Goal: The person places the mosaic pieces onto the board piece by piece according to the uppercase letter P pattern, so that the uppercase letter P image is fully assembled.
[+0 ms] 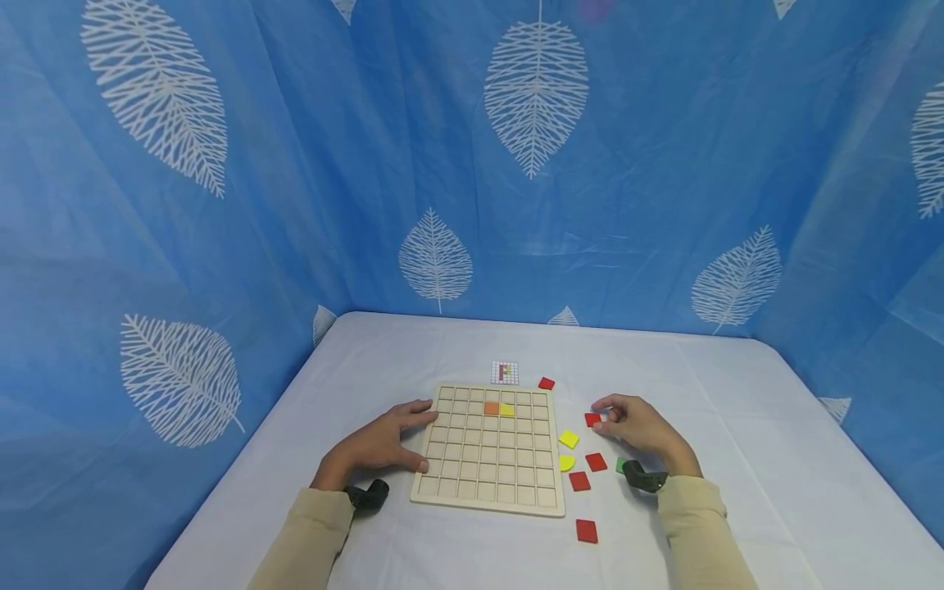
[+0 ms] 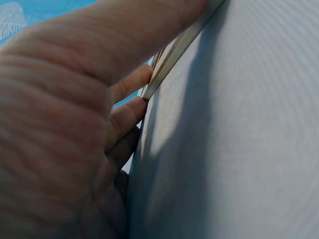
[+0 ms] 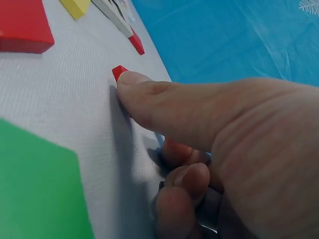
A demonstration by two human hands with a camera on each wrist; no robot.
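A light wooden grid board (image 1: 487, 459) lies on the table, with an orange square tile (image 1: 492, 408) and a yellow tile (image 1: 507, 410) with a curved edge in its upper cells. My left hand (image 1: 379, 442) touches the board's left edge with thumb and fingers spread; the left wrist view shows the fingertips against that edge. Right of the board, my right hand (image 1: 640, 424) pinches a red square tile (image 1: 592, 419) low at the table. In the right wrist view the thumb (image 3: 149, 97) covers most of that tile.
Beside the board's right side lie more red tiles (image 1: 596, 462), a yellow square tile (image 1: 569, 439), a rounded yellow tile (image 1: 566, 463) and a green tile (image 1: 621, 465) partly behind the right wrist. A small printed pattern card (image 1: 505, 373) sits beyond the board. Blue leaf-print cloth (image 1: 538, 246) hangs behind.
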